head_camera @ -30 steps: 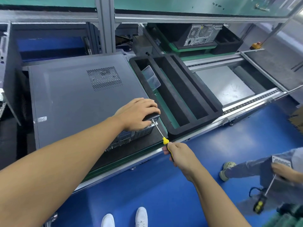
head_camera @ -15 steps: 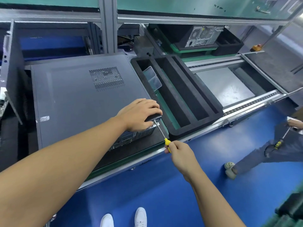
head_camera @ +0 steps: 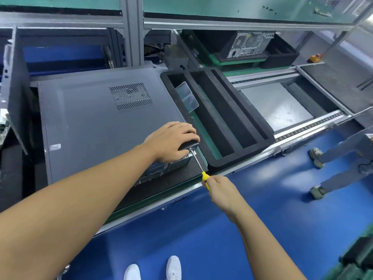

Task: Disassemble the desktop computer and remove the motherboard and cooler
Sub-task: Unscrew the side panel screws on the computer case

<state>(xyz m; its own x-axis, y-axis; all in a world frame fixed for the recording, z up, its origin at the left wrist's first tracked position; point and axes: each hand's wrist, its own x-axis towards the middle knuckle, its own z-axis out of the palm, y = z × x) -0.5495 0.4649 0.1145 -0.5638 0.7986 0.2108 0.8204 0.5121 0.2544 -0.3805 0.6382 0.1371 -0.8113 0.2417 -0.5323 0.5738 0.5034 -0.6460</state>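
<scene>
White shoes (head_camera: 153,268) stood on the blue floor (head_camera: 181,229) at the near edge, nearest of all to the camera. Beyond them, just off the near right corner of the desktop computer (head_camera: 101,126), the right hand (head_camera: 219,188) was closed around the yellow handle of a screwdriver (head_camera: 198,165), whose thin metal shaft slanted up and away to meet the rear face of the case at that corner. The left hand (head_camera: 171,141) lay palm down on the same corner, fingers curled over the edge and pressing on the grey side panel. The computer lay flat on its side on the surface (head_camera: 161,190), a perforated vent patch (head_camera: 131,97) showing towards the far part of its top panel. Just to the right of the computer sat a black foam tray (head_camera: 242,158) with long compartments; a clear plastic box (head_camera: 186,98) leaned in the compartment nearest the computer. Further right of the case, another person's legs (head_camera: 339,162) stood on the floor. Beyond the tray, far right of the computer, a second computer tower (head_camera: 250,44) rested in another black tray.
</scene>
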